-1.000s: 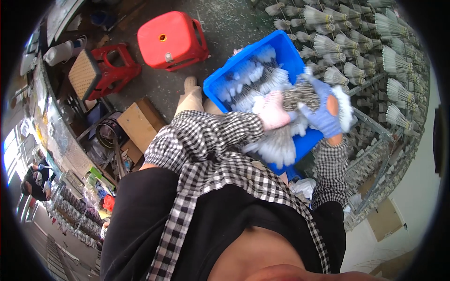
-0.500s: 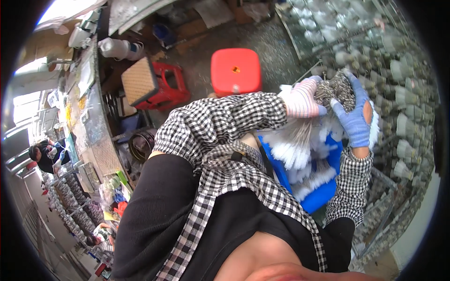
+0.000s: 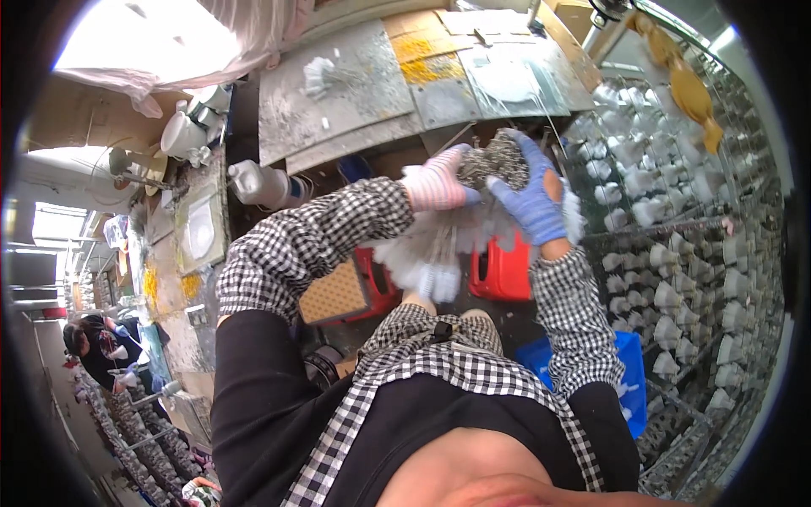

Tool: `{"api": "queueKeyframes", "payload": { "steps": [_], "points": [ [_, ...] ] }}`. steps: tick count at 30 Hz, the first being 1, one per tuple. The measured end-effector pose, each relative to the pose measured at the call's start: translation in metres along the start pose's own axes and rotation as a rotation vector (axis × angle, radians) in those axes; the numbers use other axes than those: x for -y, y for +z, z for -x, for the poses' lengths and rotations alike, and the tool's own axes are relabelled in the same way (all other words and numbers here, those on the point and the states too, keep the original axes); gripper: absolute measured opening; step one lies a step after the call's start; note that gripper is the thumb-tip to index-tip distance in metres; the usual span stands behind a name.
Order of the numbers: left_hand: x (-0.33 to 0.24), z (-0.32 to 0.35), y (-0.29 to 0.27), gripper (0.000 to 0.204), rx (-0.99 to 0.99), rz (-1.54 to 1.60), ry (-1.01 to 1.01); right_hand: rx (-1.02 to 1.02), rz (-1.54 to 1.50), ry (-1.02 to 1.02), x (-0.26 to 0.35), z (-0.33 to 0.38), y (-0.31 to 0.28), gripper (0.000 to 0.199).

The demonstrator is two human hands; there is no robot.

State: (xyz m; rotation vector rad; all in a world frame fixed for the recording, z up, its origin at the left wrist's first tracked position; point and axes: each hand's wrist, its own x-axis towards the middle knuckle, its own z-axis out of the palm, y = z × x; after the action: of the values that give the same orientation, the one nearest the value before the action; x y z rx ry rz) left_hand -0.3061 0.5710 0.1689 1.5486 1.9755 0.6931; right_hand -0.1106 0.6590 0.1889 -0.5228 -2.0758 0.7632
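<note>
Our pink-and-white-striped gloved left hand [image 3: 438, 181] and blue-gloved right hand [image 3: 532, 198] are both closed around a thick bunch of thin grey wire stems with fluffy white brush heads [image 3: 422, 253]. We hold it up before our body, wire ends gathered between our palms, white heads spreading toward us. Below show a red plastic stool [image 3: 512, 277] and, leftward, a tan patterned square seat [image 3: 334, 291]. Beyond our hands stands a grey, stained worktable [image 3: 363, 110]; a blue plastic bin [image 3: 632, 359] sits near our right elbow.
</note>
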Motion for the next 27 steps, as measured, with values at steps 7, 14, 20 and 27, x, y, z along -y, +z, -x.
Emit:
{"api": "queueKeyframes", "payload": {
  "steps": [7,14,20,27],
  "points": [
    [-0.048,0.023,-0.075,0.071,0.141,0.022,-0.140,-0.037,-0.278,0.273,0.000,-0.005,0.051,0.083],
    [-0.032,0.023,-0.111,0.069,0.320,-0.282,-0.346,-0.062,-0.582,0.422,0.000,0.006,0.117,0.084],
    [-0.038,-0.007,-0.091,0.072,0.568,-0.685,-0.301,-0.066,-0.879,0.567,-0.051,0.024,0.158,0.081],
    [-0.017,-0.108,-0.126,0.089,0.607,-1.449,0.071,-0.092,-0.822,0.883,-0.081,-0.022,0.203,0.072]
  ]
}}
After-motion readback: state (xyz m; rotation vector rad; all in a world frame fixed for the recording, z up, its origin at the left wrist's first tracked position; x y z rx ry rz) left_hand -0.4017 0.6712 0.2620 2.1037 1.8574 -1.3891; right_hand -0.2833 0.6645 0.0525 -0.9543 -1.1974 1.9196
